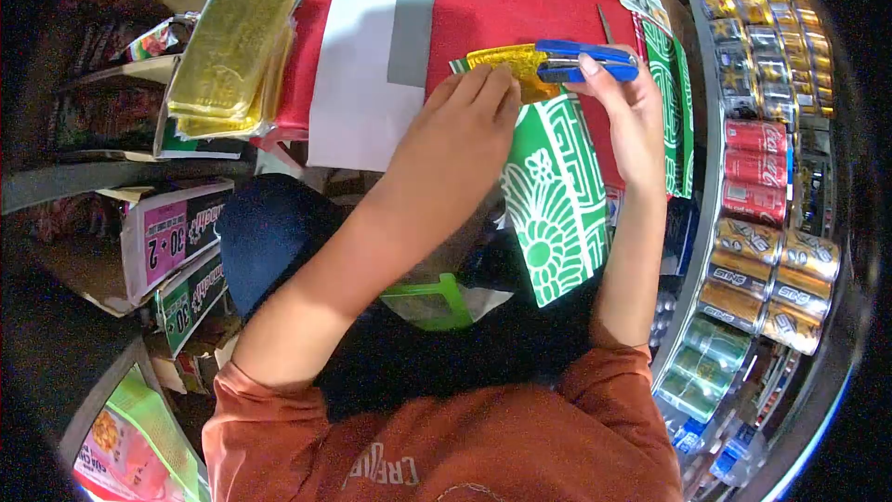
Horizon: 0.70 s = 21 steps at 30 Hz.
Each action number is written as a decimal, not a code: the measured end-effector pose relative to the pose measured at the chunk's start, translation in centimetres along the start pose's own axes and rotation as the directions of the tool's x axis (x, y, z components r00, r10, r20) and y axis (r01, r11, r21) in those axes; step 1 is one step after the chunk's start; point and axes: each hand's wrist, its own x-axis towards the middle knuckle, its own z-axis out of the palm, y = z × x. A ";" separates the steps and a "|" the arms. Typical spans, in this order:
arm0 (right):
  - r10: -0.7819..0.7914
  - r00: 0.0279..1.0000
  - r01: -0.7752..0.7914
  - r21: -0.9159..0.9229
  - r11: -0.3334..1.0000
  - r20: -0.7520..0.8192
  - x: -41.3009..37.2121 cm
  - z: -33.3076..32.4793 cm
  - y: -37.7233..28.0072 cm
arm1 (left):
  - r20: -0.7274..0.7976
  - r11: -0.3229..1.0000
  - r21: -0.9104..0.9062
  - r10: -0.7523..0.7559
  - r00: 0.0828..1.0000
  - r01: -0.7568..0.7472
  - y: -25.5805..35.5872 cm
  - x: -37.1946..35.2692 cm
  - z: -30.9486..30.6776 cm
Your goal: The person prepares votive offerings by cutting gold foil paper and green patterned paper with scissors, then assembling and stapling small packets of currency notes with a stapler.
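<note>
The blue stapler [569, 47] is held in the right hand [627, 98], its long axis set nearly crosswise to the body, with the mouth turned leftward toward the left hand [467, 121]. By the fingers of the left hand, the gold sheet [514, 58] is gripped from the near side, its right part reaching the stapler's mouth above the red-covered counter [483, 0]. It is on this meeting of mouth and gold edge that the move appears to turn. The two stapler arms are seen parted at the left end; whether the sheet is pressed between them cannot be told.

The gold sheet is thus placed between the two hands, with the left hand overlapping it and the right kept apart from it by the stapler's length. Below the stapler, the green patterned sheet [555, 214] is seen hanging toward the body, its long axis running roughly across that of the stapler. Its upper end is partly hidden near the gold sheet, so whether the two are joined cannot be judged.
</note>
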 end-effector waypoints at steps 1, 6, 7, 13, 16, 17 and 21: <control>0.009 1.000 -0.008 -0.059 0.998 0.026 0.0 -0.4 0.2 | -0.004 1.000 -0.005 -0.007 1.000 0.007 -0.1 -0.2 -0.1; 0.051 0.996 -0.031 -0.236 0.971 0.079 -0.1 -1.1 0.4 | -0.020 1.000 0.006 -0.027 0.999 0.027 -0.1 -0.3 -0.4; 0.061 0.994 -0.040 -0.231 0.972 0.087 -0.2 -0.9 0.3 | -0.014 1.000 0.013 -0.026 1.000 0.026 0.0 -0.2 -0.5; 0.050 0.996 -0.027 -0.304 0.952 0.069 -0.3 -0.1 -0.1 | -0.040 0.999 0.035 -0.030 0.999 0.032 0.0 -0.5 0.0; 0.051 0.996 -0.029 -0.303 0.952 0.066 -0.6 0.4 -0.4 | -0.030 0.999 0.019 -0.044 0.999 0.045 0.1 -0.4 -0.3; 0.046 0.996 -0.020 -0.324 0.946 0.073 -0.7 0.5 -0.6 | -0.031 0.999 0.011 -0.051 0.998 0.051 0.2 -0.4 -0.4; -0.003 0.995 0.042 -0.398 0.917 0.098 -0.9 0.9 -0.8 | -0.035 0.998 0.026 -0.047 0.998 0.048 0.2 -0.3 -0.3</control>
